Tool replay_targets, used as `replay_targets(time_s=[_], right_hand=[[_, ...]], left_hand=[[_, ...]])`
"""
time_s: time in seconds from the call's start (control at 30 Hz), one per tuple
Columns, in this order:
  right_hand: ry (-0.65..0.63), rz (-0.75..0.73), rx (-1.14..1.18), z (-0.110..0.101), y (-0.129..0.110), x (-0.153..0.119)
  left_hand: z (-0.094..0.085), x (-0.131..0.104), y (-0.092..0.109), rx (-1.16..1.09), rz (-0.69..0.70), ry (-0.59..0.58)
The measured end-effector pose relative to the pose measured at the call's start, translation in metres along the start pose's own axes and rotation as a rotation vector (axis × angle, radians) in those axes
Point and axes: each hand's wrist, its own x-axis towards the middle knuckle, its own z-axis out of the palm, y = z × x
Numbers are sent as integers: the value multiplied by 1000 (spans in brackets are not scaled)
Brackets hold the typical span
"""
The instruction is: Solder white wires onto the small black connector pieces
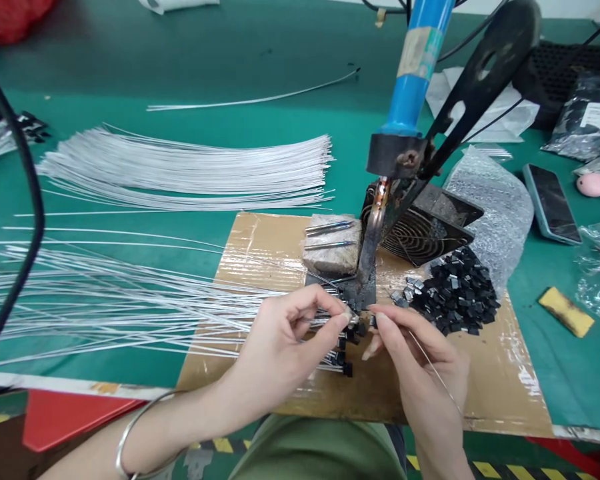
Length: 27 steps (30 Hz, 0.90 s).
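Observation:
My left hand is closed in a pinch, with the end of a thin white wire at its fingertips. My right hand faces it, thumb and finger closed on a small black connector. A thin strand of what looks like solder wire also runs through the right hand and trails down toward the wrist. Just above both hands is the bent tip of a blue-handled soldering iron, fixed in a black stand. Wires with black connectors on their ends lie under and beside my left hand.
A bundle of white wires lies behind on the green mat. Right of the iron are a black fan, a heap of black connectors, a phone and a yellow sponge. Cardboard lies beneath my hands.

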Motion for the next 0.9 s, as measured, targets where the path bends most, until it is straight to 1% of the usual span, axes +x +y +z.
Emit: replay_targets(time_s=[0.17,0.27,0.43,0.63,0.8,0.9], right_hand=[[-34,3,90,10,-1,1],[-41,3,91,10,0,1],[-87,18,50,5,4,-2],[-52,58,41,8,3,-4],[-49,-45,12,6,6,-9],[-29,-39,-11,4,6,-14]], left_hand=[[0,2,10,-186,-29,-91],[1,3,11,-215,-45,-103],[1,4,10,-210,-45,-104],[2,4,9,-195,-47,-86],[2,6,7,-109,-48,-71],[3,8,6,-42,-50,-53]])
